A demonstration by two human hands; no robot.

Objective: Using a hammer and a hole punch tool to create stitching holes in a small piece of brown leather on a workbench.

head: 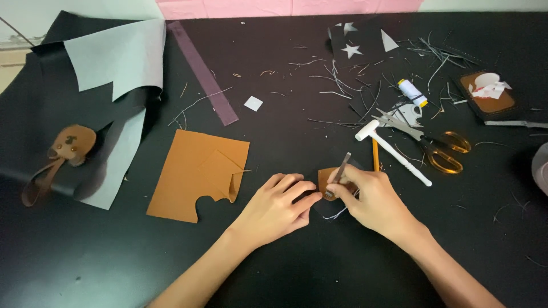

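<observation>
My left hand (281,206) rests on the black table, its fingertips pressing down the left edge of a small brown leather piece (326,177). My right hand (369,198) grips a slim metal punch tool (341,169) held tilted, its tip on that small piece. A thin pale thread (338,214) trails out from under the piece between my hands.
A larger brown leather sheet (194,174) with cut-outs lies left of my hands. A white mallet (393,152), pencil (375,155), gold-handled scissors (440,149) and thread spool (412,92) lie to the right. Grey-backed black sheets (117,57), a brown strap piece (63,149) and a ruler (204,73) lie left.
</observation>
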